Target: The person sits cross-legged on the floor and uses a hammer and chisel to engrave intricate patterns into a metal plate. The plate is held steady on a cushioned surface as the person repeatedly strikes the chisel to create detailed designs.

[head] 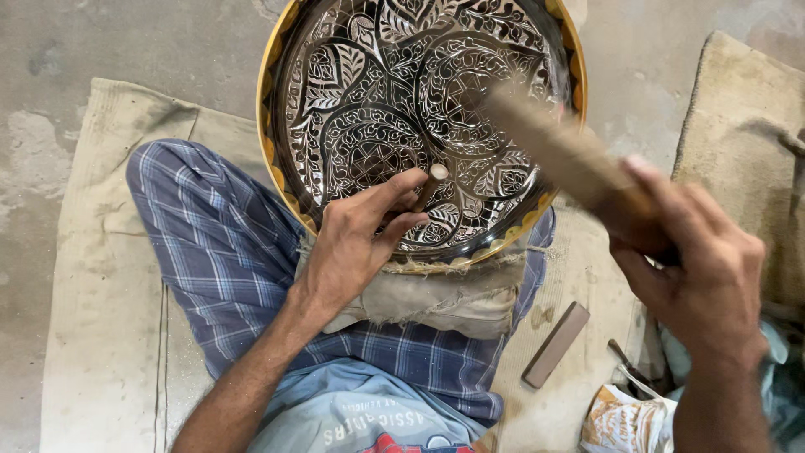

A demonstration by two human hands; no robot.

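A large round metal plate with black and silver leaf engraving and a brass rim leans on my lap, propped on a worn cloth pad. My left hand pinches a short chisel with its tip on the plate's lower part. Off to the right, my right hand grips a wooden mallet, blurred with motion, its head raised over the plate just right of the chisel.
I sit cross-legged in blue checked cloth on a beige mat over a concrete floor. A flat brown stone bar lies on the mat at right. Small tools and a crumpled packet lie near it.
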